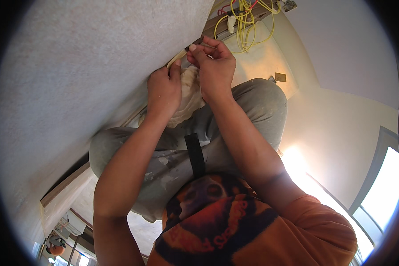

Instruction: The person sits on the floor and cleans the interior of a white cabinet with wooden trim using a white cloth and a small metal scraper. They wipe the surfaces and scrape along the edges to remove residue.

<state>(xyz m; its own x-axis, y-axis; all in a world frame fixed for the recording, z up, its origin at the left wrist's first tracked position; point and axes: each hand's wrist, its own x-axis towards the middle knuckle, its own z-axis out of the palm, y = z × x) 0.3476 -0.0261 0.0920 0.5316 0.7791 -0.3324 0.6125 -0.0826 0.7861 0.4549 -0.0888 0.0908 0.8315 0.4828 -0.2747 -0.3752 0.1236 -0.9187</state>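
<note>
My left hand [164, 88] is at the edge of the large pale wall or panel surface [86, 66], its thumb and fingers pinching a light strip [175, 59] along that edge. To its right, my right hand [216, 66] holds a small dark brown piece [194, 43] between thumb and fingers at the same edge. A crumpled cream cloth or sheet [186, 99] hangs just below and between the hands. What the fingertips press against is partly hidden.
Coiled yellow wires [246, 26] hang beyond my right hand, with red wires beside them. My bent knees in grey trousers [262, 103] sit close under the arms. A bright window [385, 186] stands at the right. Another person [56, 247] is far off at the lower left.
</note>
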